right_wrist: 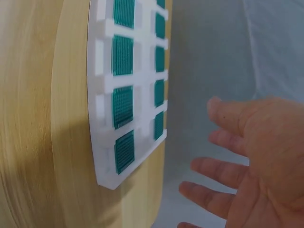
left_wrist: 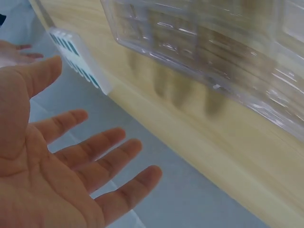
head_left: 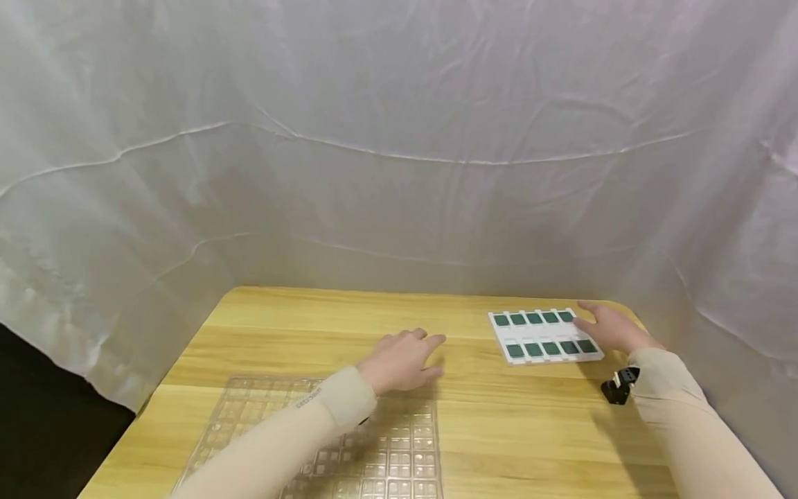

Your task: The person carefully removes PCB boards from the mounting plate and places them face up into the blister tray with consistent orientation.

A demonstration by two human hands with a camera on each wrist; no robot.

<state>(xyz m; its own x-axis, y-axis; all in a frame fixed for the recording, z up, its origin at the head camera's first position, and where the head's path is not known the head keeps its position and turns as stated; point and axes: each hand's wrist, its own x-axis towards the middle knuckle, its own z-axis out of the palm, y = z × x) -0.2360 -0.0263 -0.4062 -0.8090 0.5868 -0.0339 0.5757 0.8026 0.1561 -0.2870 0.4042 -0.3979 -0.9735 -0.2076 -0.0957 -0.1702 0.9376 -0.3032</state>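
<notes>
A white tray (head_left: 542,334) with two rows of dark green square pieces lies at the far right of the wooden table. Beside its right end is my right hand (head_left: 614,329), fingers spread; in the right wrist view a gap shows between the fingertips and the tray (right_wrist: 142,95). My left hand (head_left: 402,360) hovers past the far edge of a clear plastic tray (head_left: 399,443) with many small square compartments, its fingers extended and holding nothing. The left forearm hides part of that clear tray.
The wooden table (head_left: 499,430) has rounded far corners. Grey-white curtain fabric (head_left: 436,208) hangs behind it and along both sides. A small black device (head_left: 617,389) sits at the right wrist. A dark area (head_left: 50,402) shows beyond the curtain at lower left.
</notes>
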